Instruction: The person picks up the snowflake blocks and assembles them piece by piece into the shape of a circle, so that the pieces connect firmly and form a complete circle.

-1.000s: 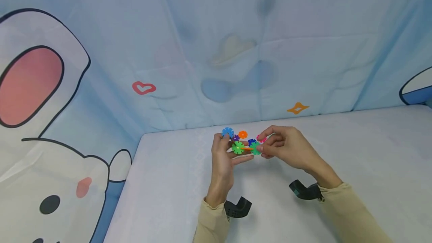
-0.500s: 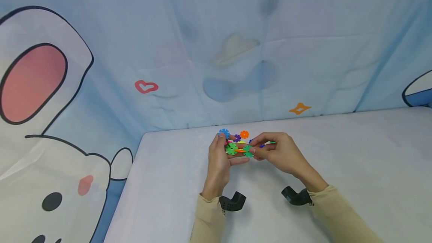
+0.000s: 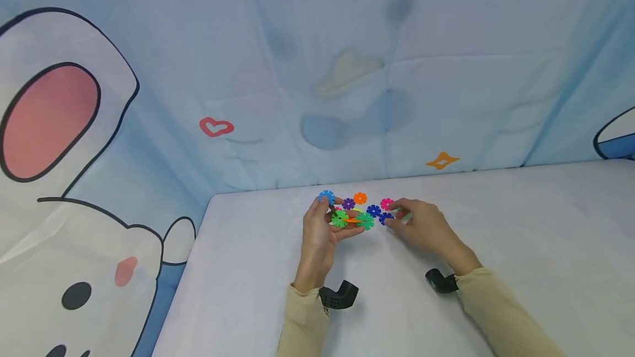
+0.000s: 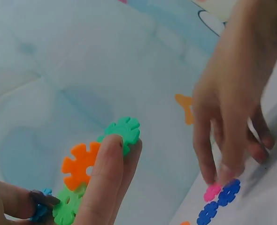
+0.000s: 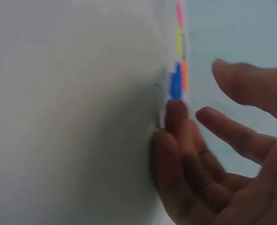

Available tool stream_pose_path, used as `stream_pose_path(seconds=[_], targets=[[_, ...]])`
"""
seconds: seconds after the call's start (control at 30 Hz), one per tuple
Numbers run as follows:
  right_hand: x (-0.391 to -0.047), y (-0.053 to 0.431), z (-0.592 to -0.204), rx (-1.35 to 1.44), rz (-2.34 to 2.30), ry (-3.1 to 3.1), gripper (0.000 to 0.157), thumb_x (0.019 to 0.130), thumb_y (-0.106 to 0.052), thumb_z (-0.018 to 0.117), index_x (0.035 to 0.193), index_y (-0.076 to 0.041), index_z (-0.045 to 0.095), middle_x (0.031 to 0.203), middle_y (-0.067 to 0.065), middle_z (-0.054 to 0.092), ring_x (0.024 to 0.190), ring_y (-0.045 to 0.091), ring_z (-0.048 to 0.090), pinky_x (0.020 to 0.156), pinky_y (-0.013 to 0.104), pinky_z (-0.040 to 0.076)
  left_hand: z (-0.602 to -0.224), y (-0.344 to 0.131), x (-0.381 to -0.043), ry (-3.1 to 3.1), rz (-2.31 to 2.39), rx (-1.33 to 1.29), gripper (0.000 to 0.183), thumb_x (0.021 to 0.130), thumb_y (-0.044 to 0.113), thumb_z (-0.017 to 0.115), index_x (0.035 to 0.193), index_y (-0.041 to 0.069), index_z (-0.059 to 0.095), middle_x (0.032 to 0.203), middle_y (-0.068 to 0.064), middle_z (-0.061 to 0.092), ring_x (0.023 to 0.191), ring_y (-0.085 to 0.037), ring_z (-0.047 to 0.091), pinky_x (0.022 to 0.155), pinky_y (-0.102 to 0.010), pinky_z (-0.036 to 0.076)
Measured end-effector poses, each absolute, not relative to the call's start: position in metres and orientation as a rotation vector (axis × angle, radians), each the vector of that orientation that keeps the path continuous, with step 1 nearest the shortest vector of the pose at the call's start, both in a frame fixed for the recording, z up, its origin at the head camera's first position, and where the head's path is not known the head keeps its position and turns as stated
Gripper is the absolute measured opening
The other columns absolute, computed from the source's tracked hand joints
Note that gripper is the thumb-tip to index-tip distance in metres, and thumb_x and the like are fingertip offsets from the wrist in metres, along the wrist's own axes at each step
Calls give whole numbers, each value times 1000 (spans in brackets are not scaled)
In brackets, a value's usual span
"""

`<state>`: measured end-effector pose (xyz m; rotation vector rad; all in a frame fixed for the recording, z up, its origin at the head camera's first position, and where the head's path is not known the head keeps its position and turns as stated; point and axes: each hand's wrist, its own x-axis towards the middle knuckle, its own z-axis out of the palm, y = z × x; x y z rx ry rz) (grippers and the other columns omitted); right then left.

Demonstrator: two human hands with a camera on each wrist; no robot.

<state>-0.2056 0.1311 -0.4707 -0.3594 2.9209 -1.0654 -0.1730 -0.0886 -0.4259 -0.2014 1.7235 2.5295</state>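
Observation:
My left hand (image 3: 317, 241) holds a chain of joined plastic snowflake discs, its thumb on the light-blue disc (image 3: 326, 197). A dark disc, seen nearly edge-on, links that to a light-green disc (image 3: 339, 218). From there an orange disc (image 4: 81, 166) leads to a teal-green disc (image 3: 365, 221) at the chain's free end, by my left fingertips. Over the table to the right, my right hand (image 3: 429, 230) reaches down with its fingertips at a dark-blue disc (image 4: 229, 192) and a pink disc (image 4: 212, 192). In the right wrist view its thumb stands apart from the fingers.
Loose discs lie on the white table (image 3: 238, 269) beyond the hands: a purple one (image 3: 348, 203), an orange one (image 3: 360, 198) and another dark-blue one (image 3: 373, 211). A printed blue curtain (image 3: 278, 70) hangs behind the table's far edge.
My right hand has let go of the chain's teal-green disc and moved right to the loose discs. My left hand has shifted slightly left, still holding the chain.

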Motion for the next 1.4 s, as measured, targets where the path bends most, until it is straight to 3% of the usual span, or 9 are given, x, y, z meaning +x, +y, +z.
stream_pose_path(seconds=[0.1,0.27,0.57,0.7,0.87,1.07,1.2,1.3,1.4], targets=[[-206,126,-482,-383,-925,2926,43,93,-30,81,128,-6,70,95,9,68,79,21,59,68,36,53,-425,-85,-171,1708,2501,-171,38,116,31,39,122,-2,58,101,-17,68,85,-27,79,77,-52,67],[-205,121,-488,-392,-884,2954,29,90,-20,83,113,-8,70,85,5,61,72,20,52,62,31,43,-424,-80,-168,1694,2461,-110,27,116,29,38,113,6,52,98,-16,71,90,-28,81,77,-52,67],[-207,132,-482,-395,-1049,2852,22,89,-9,84,101,-5,65,86,5,63,79,20,56,70,31,53,-422,-74,-164,1739,2423,-24,22,117,29,35,104,11,39,106,-26,75,100,-40,79,74,-53,66],[-211,145,-473,-440,-1259,2775,13,97,-7,75,107,-4,68,91,5,69,79,16,64,69,23,57,-420,-70,-161,1716,2408,-9,26,117,29,34,98,13,40,102,-21,74,100,-41,79,73,-52,66],[-209,151,-450,-452,-1644,2653,24,101,-7,71,123,1,67,97,13,75,83,19,78,77,24,65,-418,-63,-158,1703,2353,28,27,117,29,36,96,13,42,94,-21,76,90,-37,81,73,-56,65],[-197,145,-426,-510,-1845,2632,16,101,-11,73,114,-1,72,99,16,77,82,10,76,79,22,64,-410,-58,-151,1721,2283,95,26,117,30,38,99,12,44,89,-18,75,91,-40,81,68,-52,66],[-191,141,-417,-588,-1855,2676,11,103,-11,70,110,-3,72,99,14,74,84,9,73,79,19,62,-406,-56,-148,1722,2268,139,27,117,32,39,102,10,47,94,-24,77,97,-49,77,66,-50,66],[-188,137,-413,-627,-1874,2674,9,103,-9,68,109,-2,71,99,12,73,85,7,73,81,16,60,-404,-55,-146,1717,2256,171,28,117,31,39,101,10,48,95,-23,77,97,-47,78,66,-50,66],[-186,134,-410,-670,-1895,2668,8,103,-5,68,109,-1,70,100,11,72,86,6,72,84,12,59,-403,-55,-145,1698,2252,189,28,117,31,39,102,10,50,93,-17,76,89,-36,81,66,-50,66]])
